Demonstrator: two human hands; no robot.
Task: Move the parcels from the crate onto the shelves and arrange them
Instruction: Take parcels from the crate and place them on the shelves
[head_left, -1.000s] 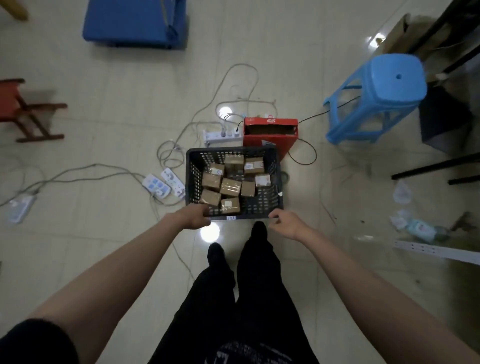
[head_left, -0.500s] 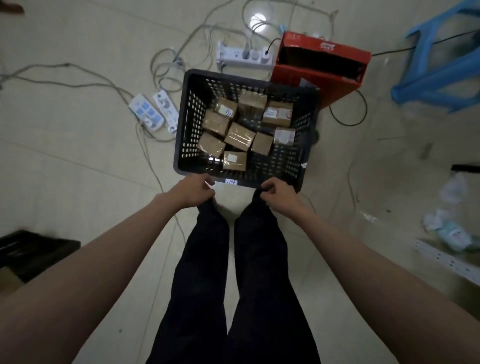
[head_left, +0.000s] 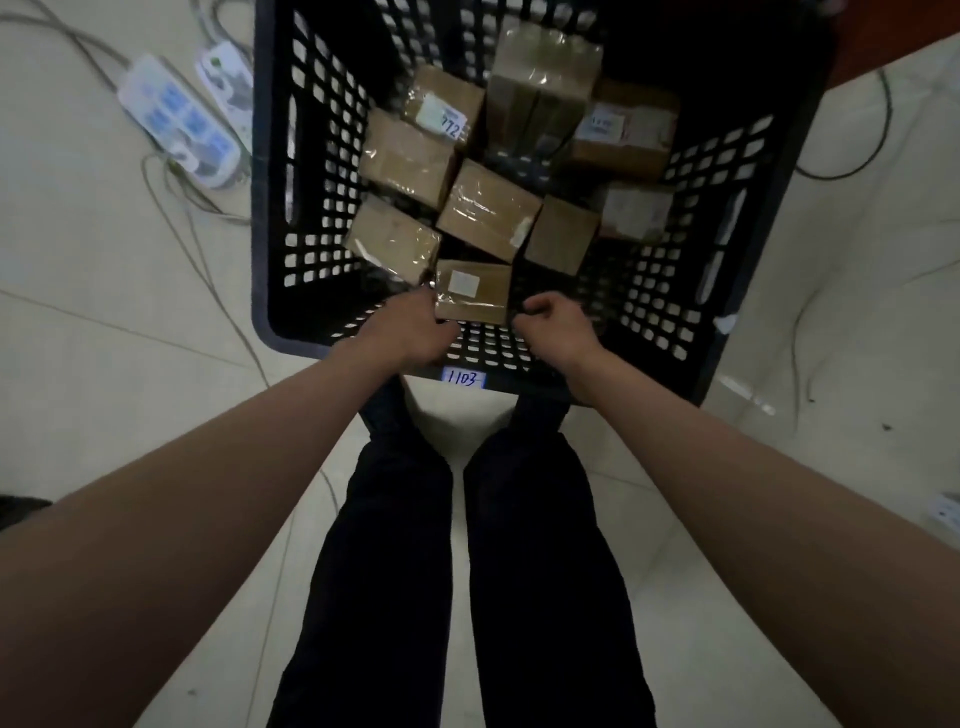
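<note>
A black perforated crate (head_left: 291, 218) stands on the floor in front of my legs, with a label reading 1103 on its near rim. Several brown taped cardboard parcels lie inside it. The nearest parcel (head_left: 471, 292), with a white label, rests against the near wall. My left hand (head_left: 410, 327) reaches over the rim, its fingers closed against that parcel's left edge. My right hand (head_left: 556, 325) is curled just off the parcel's right edge, with nothing seen in it. Another parcel (head_left: 441, 104) further back is marked 772. No shelves are in view.
White power strips (head_left: 176, 119) and loose cables lie on the tiled floor left of the crate. A black cable (head_left: 857, 156) loops on the floor to the right. A red box corner (head_left: 893, 31) shows at the top right.
The view has closed in on the crate. Both hands have left the near rim and moved inside, flanking the nearest parcel.
</note>
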